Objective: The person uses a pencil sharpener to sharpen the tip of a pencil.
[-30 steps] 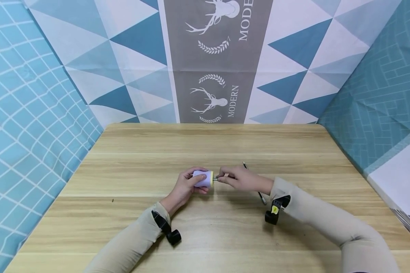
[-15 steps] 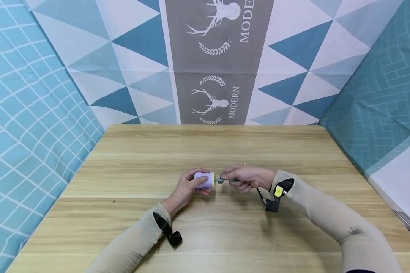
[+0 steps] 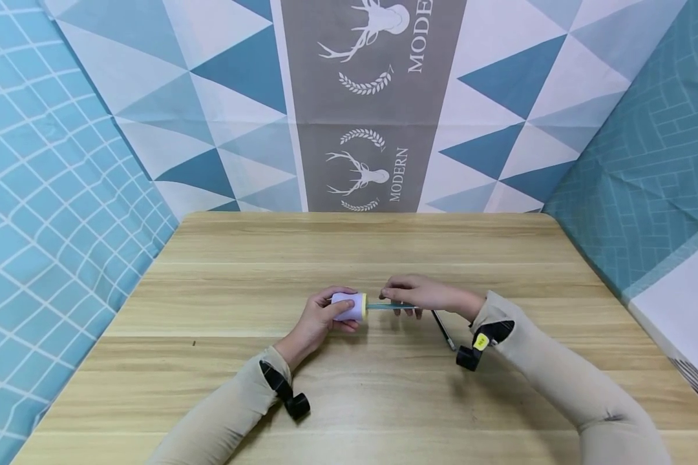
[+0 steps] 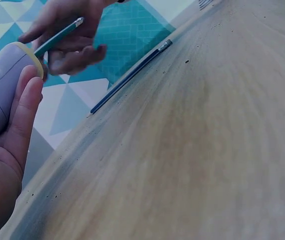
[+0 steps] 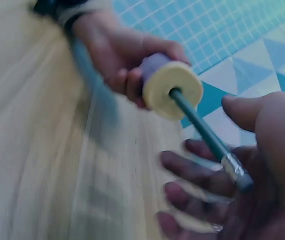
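Note:
My left hand [image 3: 314, 320] grips a lilac cylindrical pencil sharpener [image 3: 346, 307] on its side above the table, with the thumb across it. The sharpener's yellow end [image 5: 157, 95] faces right, and a green pencil [image 5: 201, 126] is stuck into its hole. The pencil's metal band and eraser point toward my right palm. Around the pencil, the fingers of my right hand [image 3: 419, 292] are spread, and the thumb stands off from it in the right wrist view. The pencil tip is hidden inside the sharpener.
A second, dark pencil [image 4: 130, 77] with an eraser lies on the wooden table [image 3: 256, 400], below my right wrist. A small dark speck [image 3: 194, 343] is on the left of the tabletop. Patterned cloths [image 3: 366, 97] hang behind and at the sides.
The right hand pinched the pencil close to the sharpener, then gripped along it. Now its fingers have loosened and moved right, showing more of the pencil. The left hand holds nearly still.

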`<act>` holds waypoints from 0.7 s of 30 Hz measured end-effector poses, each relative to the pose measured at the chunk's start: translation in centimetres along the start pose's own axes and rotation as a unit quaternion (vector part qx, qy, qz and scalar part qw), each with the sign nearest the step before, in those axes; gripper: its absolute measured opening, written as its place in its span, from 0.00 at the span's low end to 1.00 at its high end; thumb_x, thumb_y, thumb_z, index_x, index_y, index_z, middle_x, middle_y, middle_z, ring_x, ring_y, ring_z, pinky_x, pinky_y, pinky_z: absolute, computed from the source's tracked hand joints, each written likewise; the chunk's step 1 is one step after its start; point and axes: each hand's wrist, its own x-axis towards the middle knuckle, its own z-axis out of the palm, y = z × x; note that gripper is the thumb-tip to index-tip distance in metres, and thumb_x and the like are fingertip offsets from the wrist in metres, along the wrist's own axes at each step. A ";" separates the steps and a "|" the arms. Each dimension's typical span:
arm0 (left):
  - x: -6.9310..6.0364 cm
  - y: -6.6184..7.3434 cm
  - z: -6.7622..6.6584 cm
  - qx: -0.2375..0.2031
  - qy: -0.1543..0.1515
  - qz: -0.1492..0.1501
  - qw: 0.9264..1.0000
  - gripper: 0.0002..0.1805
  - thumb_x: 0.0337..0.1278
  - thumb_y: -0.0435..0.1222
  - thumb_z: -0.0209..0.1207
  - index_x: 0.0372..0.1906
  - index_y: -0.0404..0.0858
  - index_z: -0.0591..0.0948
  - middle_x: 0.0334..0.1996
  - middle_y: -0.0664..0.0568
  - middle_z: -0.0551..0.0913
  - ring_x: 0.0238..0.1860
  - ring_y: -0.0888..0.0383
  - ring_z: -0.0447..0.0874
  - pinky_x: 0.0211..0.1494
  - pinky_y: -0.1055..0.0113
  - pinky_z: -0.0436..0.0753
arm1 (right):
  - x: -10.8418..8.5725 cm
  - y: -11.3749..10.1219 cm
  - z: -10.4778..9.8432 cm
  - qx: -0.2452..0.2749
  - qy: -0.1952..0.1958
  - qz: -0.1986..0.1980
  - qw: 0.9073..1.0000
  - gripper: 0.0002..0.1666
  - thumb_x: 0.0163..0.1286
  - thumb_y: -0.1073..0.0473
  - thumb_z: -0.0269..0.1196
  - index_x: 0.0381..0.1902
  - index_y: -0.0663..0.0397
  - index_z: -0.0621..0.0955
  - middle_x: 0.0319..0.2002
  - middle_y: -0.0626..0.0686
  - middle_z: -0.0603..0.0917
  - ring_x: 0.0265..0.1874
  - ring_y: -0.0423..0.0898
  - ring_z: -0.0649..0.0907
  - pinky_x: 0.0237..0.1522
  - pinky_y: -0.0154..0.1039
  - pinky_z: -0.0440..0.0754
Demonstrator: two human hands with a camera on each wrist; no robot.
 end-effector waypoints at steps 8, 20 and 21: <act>0.1 -0.1 0.1 -0.008 0.011 0.001 1.000 0.17 0.61 0.26 0.56 0.40 0.52 0.86 0.35 0.41 0.78 0.22 0.54 0.86 0.28 0.63 0.90 | -1.2 -0.1 1.2 -0.280 0.102 -0.189 0.936 0.16 0.75 0.53 0.60 0.53 0.57 0.80 0.36 0.45 0.84 0.27 0.37 0.78 0.28 0.34 0.81; 0.0 -0.1 0.0 -0.013 -0.003 0.004 1.000 0.16 0.63 0.27 0.55 0.41 0.52 0.86 0.38 0.41 0.78 0.24 0.54 0.87 0.29 0.63 0.90 | 0.4 1.6 2.7 -0.599 0.264 -0.452 0.606 0.17 0.82 0.63 0.41 0.42 0.54 0.78 0.23 0.47 0.74 0.16 0.40 0.71 0.13 0.30 0.73; 0.0 -0.1 -0.1 -0.013 -0.004 0.003 1.000 0.16 0.63 0.27 0.55 0.41 0.52 0.86 0.38 0.41 0.78 0.24 0.54 0.87 0.29 0.63 0.90 | 0.5 1.6 2.7 -0.608 0.265 -0.457 0.592 0.18 0.82 0.65 0.39 0.41 0.54 0.77 0.23 0.47 0.74 0.16 0.40 0.71 0.13 0.30 0.72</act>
